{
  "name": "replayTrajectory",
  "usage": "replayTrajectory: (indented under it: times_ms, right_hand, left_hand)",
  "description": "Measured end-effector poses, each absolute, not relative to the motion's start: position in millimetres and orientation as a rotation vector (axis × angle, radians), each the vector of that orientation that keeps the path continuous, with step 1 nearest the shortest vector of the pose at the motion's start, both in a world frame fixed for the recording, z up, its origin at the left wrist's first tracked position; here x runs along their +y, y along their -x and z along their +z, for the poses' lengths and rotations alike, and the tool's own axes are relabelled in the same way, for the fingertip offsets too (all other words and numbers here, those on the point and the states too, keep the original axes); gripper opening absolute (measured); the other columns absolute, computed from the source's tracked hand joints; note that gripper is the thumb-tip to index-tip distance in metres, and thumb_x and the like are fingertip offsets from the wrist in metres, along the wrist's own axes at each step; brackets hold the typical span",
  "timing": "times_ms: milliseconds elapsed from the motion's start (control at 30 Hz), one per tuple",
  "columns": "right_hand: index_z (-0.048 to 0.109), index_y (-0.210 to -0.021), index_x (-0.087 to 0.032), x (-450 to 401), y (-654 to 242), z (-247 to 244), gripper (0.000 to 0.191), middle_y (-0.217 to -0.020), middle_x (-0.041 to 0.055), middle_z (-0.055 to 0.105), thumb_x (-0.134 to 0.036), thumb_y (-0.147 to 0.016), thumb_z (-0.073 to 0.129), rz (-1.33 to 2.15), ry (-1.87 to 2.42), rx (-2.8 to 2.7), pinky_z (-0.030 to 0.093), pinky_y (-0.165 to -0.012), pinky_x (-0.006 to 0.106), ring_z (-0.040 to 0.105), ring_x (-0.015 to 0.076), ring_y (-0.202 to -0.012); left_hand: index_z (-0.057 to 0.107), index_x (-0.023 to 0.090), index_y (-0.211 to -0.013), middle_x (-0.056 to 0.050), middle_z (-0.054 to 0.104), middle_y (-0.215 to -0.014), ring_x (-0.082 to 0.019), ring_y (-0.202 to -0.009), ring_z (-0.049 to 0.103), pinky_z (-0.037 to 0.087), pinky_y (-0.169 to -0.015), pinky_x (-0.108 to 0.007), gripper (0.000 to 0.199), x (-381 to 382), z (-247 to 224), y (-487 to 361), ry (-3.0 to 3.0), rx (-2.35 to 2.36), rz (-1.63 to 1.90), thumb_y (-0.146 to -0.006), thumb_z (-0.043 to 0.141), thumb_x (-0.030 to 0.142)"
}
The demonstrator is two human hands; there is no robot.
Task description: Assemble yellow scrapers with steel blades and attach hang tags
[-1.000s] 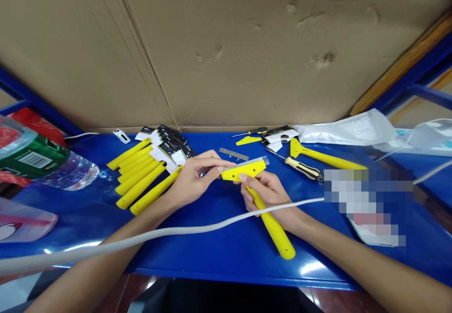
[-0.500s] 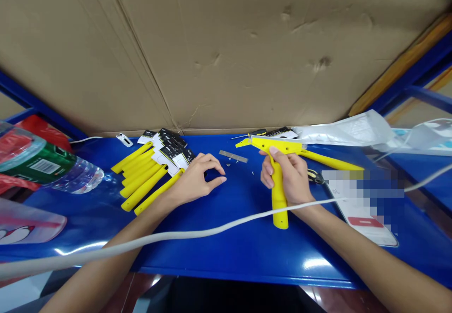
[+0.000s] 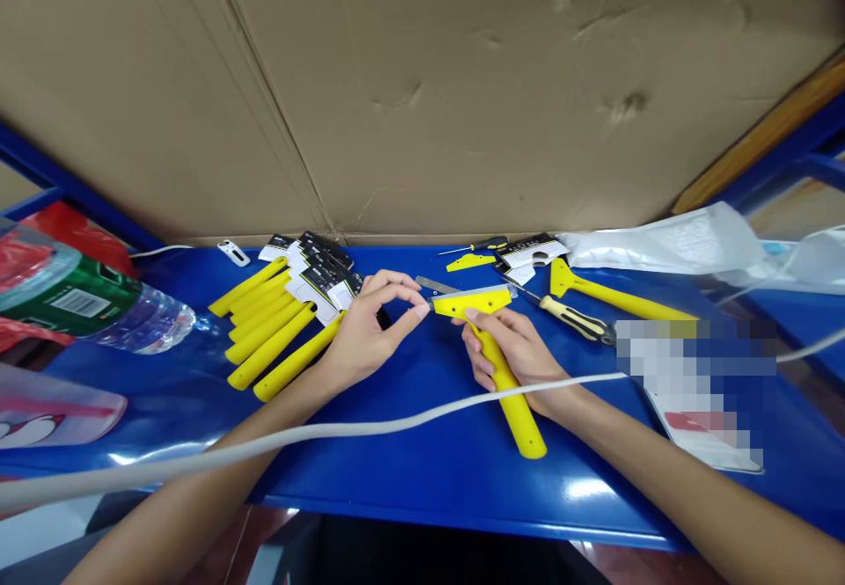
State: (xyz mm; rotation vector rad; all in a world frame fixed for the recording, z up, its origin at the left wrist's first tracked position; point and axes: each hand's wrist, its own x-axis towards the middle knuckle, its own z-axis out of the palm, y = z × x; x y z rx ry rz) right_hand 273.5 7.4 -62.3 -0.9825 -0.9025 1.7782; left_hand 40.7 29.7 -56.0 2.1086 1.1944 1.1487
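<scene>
My right hand (image 3: 511,347) grips a yellow scraper (image 3: 511,405) just below its head, and the handle slants down to the right. A thin blade edge runs along the top of the head. At the head's left end, my left hand (image 3: 379,325) has thumb and index finger pinched together. Whatever is between those fingertips is too small or hidden to make out. Partly behind the scraper head lies a flat metal blade (image 3: 434,285) on the blue table. Beside my left hand are several yellow scraper handles (image 3: 274,347) with black and white cards.
To the right lie a second yellow scraper handle (image 3: 627,296), a screwdriver (image 3: 574,317) and a partly blurred phone (image 3: 709,449). A yellow strip (image 3: 470,261) and a small screwdriver (image 3: 485,244) sit at the back. A bottle (image 3: 99,303) stands left; a white cable (image 3: 396,422) crosses in front.
My right hand has brought the scraper left and down, its handle now tilted. My left fingertips have closed together at the scraper head's left end. The screwdriver on the right is now uncovered.
</scene>
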Motion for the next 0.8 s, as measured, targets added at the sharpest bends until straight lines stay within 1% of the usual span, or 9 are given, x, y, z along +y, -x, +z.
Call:
replayTrajectory:
  times_ms: [167, 300, 400, 533, 700, 800]
  right_hand:
    - [0.063, -0.075, -0.018, -4.3, -269.4, -64.1, 0.052, -0.060, -0.0052, 0.056, -0.060, -0.085, 0.092, 1.884, 0.978, -0.985, 0.046, -0.033, 0.022, 0.047, 0.0077, -0.038]
    - [0.064, -0.075, -0.018, -8.9, -268.1, -65.2, 0.051, -0.056, -0.0049, 0.057, -0.060, -0.088, 0.090, 1.923, 0.994, -1.004, 0.045, -0.034, 0.020, 0.051, 0.0086, -0.036]
    - [0.063, -0.072, -0.018, -9.1, -268.1, -65.4, 0.052, -0.053, -0.0044, 0.056, -0.059, -0.089, 0.089, 1.942, 1.001, -1.023, 0.044, -0.034, 0.020, 0.053, 0.0096, -0.035]
    - [0.064, -0.073, -0.017, -8.8, -268.3, -64.0, 0.051, -0.054, -0.0046, 0.057, -0.059, -0.089, 0.089, 1.946, 0.995, -1.031, 0.045, -0.035, 0.019, 0.053, 0.0092, -0.035]
    - [0.066, -0.078, -0.017, -9.5, -267.7, -65.6, 0.048, -0.061, -0.0047, 0.060, -0.057, -0.086, 0.092, 1.954, 1.002, -1.023, 0.045, -0.034, 0.020, 0.053, 0.0085, -0.037]
    - [0.068, -0.082, -0.016, -10.1, -268.1, -69.1, 0.048, -0.064, -0.0034, 0.063, -0.059, -0.089, 0.090, 1.969, 0.982, -1.051, 0.044, -0.034, 0.019, 0.054, 0.0085, -0.037]
  left_hand:
    - [0.079, 0.024, -0.099, -0.008, 0.076, -0.122, -0.027, -0.122, 0.070, 0.046, -0.116, -0.048, 0.005, 23.9, -57.7, -45.2, -2.036, 1.078, 1.121, -0.102, 0.080, 0.028]
    - [0.080, 0.024, -0.095, -0.007, 0.078, -0.118, -0.025, -0.117, 0.071, 0.048, -0.113, -0.047, 0.005, 23.4, -61.8, -45.5, -1.999, 1.029, 1.074, -0.100, 0.082, 0.026]
    - [0.081, 0.024, -0.094, -0.007, 0.079, -0.114, -0.025, -0.114, 0.072, 0.051, -0.110, -0.046, 0.007, 24.0, -61.7, -45.5, -1.944, 1.026, 1.058, -0.099, 0.083, 0.028]
    - [0.081, 0.024, -0.094, -0.008, 0.081, -0.109, -0.026, -0.109, 0.074, 0.054, -0.106, -0.046, 0.011, 25.2, -58.1, -45.3, -1.849, 0.993, 1.033, -0.098, 0.085, 0.033]
    - [0.082, 0.023, -0.103, -0.007, 0.083, -0.109, -0.027, -0.107, 0.074, 0.054, -0.101, -0.045, 0.017, 26.6, -54.6, -43.5, -1.702, 0.987, 0.930, -0.093, 0.089, 0.035]
    - [0.082, 0.023, -0.107, -0.006, 0.084, -0.113, -0.027, -0.112, 0.073, 0.052, -0.105, -0.045, 0.021, 26.7, -54.4, -42.5, -1.635, 0.974, 0.896, -0.089, 0.091, 0.030]
